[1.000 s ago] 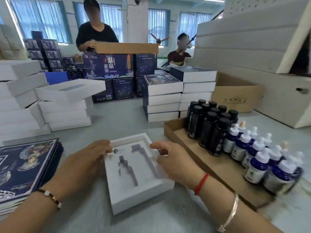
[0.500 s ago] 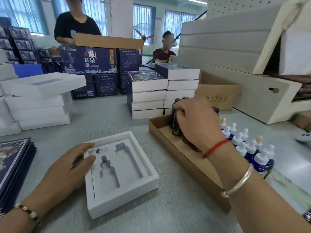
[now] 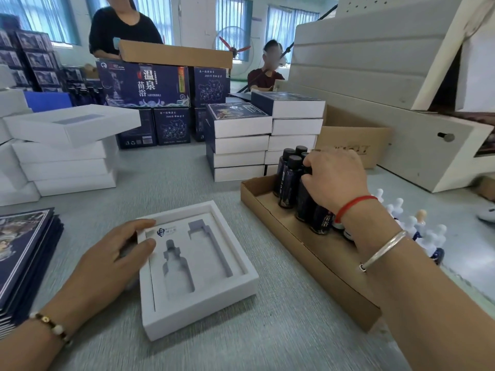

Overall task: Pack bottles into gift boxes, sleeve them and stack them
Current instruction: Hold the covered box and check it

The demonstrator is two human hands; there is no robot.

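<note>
An open white gift box [image 3: 241, 293] lies on the grey table in front of me, its foam insert showing two bare bottle-shaped cutouts. My left hand [image 3: 107, 266] grips its left rim, thumb over the edge. To the right, a flat cardboard tray [image 3: 302, 250] carries several tall dark bottles [image 3: 288, 180] and, behind my arm, small blue dropper bottles [image 3: 426, 234] with white caps. My right hand [image 3: 334, 178] reaches over the tray, fingers curled round the top of one dark bottle.
Stacks of sleeved boxes [image 3: 238, 140] stand beyond the tray, plain white boxes [image 3: 67, 156] at the left, and flat dark-blue sleeves [image 3: 21, 253] at the near left edge. Dark printed cartons [image 3: 144, 87] and two people are across the table. White foam slabs [image 3: 375, 62] rise at the right.
My right hand left the gift box, moved right to the tray and closed on a dark bottle. My left hand kept hold of the box's left rim. The view shifted.
</note>
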